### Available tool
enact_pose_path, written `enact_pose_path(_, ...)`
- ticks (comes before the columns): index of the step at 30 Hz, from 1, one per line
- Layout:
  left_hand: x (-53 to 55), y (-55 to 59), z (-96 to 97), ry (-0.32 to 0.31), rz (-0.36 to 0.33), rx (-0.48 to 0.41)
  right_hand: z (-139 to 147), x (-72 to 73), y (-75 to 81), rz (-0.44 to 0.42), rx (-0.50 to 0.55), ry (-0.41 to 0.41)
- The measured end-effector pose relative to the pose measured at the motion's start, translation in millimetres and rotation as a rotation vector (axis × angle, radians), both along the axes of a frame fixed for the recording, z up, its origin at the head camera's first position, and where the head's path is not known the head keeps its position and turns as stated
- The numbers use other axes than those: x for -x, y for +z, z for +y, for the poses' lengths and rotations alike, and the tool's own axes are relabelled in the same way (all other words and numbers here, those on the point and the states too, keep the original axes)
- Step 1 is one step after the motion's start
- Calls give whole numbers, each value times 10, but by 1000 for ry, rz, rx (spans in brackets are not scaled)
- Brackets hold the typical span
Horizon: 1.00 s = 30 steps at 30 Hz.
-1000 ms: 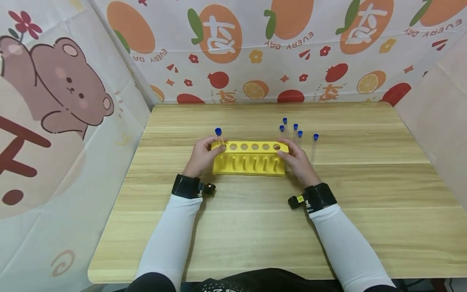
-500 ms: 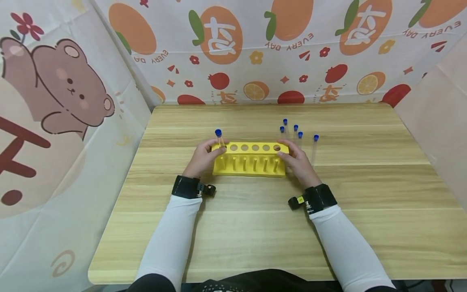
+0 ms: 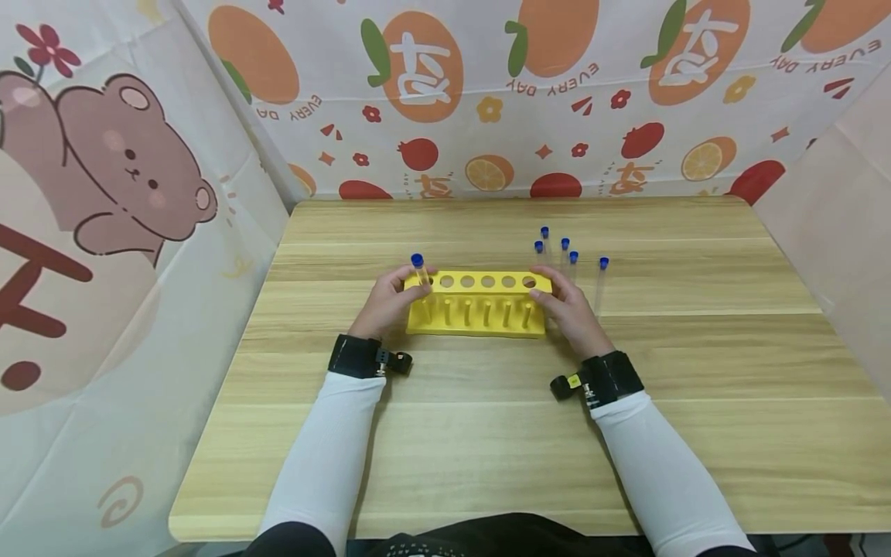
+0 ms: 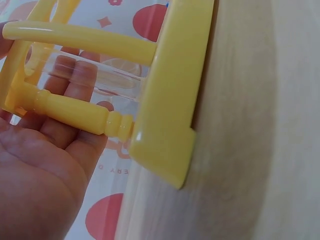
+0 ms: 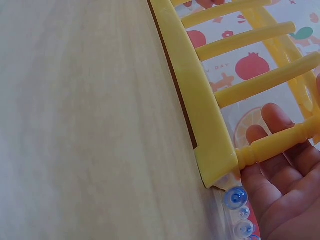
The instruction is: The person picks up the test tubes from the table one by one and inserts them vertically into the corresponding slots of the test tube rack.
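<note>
A yellow test tube rack [image 3: 480,329] stands near the middle of the table, with a row of holes along its top plate. My left hand [image 3: 390,302] grips its left end, thumb at the front. In the left wrist view, the fingers wrap behind the yellow end post [image 4: 75,112]. A clear test tube with a blue cap [image 3: 418,261] sits in the leftmost hole, its lower part reaching the base. My right hand [image 3: 574,313] holds the rack's other end. The right wrist view has its fingers [image 5: 272,117] behind the right end post [image 5: 280,145].
Several more blue-capped clear tubes [image 3: 573,256] stand upright behind and to the right of the rack, one of them [image 3: 602,286] farther right. The wooden table [image 3: 480,449] meets a fruit-patterned cloth [image 3: 487,147] at the back. Each wrist wears a small camera.
The blue-capped tube in the leftmost hole has dropped slightly lower into the rack. Both hands keep their grip, and the rack stays nearly still.
</note>
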<state>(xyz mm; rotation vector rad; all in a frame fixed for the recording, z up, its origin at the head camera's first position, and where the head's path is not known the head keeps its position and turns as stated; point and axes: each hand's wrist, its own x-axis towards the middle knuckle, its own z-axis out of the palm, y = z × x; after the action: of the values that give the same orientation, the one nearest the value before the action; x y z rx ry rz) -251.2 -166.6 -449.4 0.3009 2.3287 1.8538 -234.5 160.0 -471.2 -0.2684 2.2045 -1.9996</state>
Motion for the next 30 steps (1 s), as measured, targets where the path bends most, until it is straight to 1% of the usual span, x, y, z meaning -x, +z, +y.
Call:
enact_pose_path(2, 3, -13, 0, 2, 0, -5, 0, 0, -3, -1, 5, 0)
enact_pose_path(9, -11, -4, 2, -1, -18, -59, -2, 4, 10, 3, 25, 2)
enact_pose_path(16, 9, -15, 4, 7, -19, -63, -7, 9, 43, -7, 16, 3)
enact_pose_path(21, 2, -26, 12, 15, -21, -109, -3, 11, 52, -18, 9, -1)
enact_pose_path(30, -6, -84, 36, 27, -29, -189, -5, 12, 48, -26, 16, -2)
